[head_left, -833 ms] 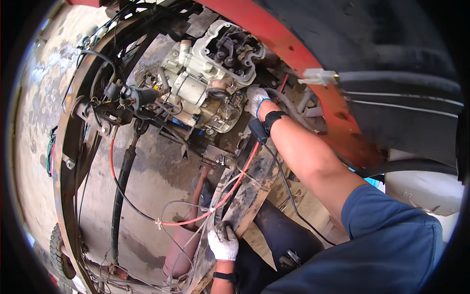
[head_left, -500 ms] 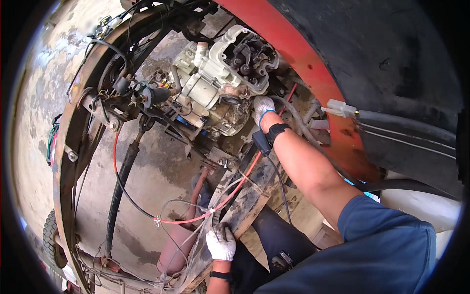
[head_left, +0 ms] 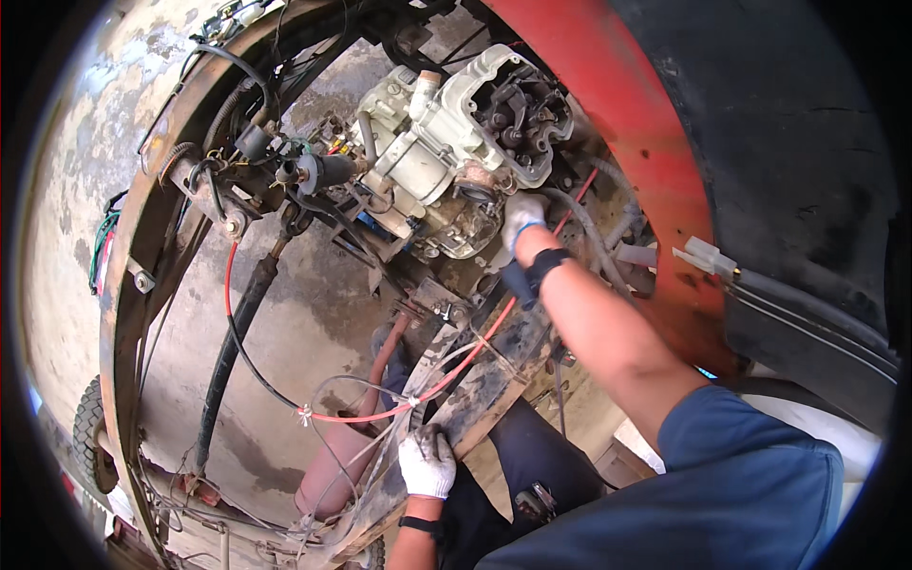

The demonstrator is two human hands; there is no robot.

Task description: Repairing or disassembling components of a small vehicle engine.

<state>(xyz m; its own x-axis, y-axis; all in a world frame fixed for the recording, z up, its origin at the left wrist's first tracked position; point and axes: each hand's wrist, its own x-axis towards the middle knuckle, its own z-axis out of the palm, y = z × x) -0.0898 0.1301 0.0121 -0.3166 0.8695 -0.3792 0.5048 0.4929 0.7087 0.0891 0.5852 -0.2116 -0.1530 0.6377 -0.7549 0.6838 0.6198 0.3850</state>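
Observation:
My left hand, in a white work glove with dark-soiled fingers, is curled over the edge of a rusty steel frame rail. My right hand, also gloved, reaches in beside the lower side of a pale metal engine; its fingers are hidden there, so what they touch cannot be told. The engine's top is uncovered, showing dark valve gear inside. Close to my right hand runs a red cable, tied with white knots. A grey hose bends past the wrist.
A red and black body panel rises at the right, with a white connector hanging before it. The curved frame bounds the left side. A black shock absorber, a reddish muffler and loose wires lie between.
The whole view has shifted a little, so the engine and panel appear farther right. My left hand keeps its place on the rail; my right hand stays beside the engine, sunk slightly deeper.

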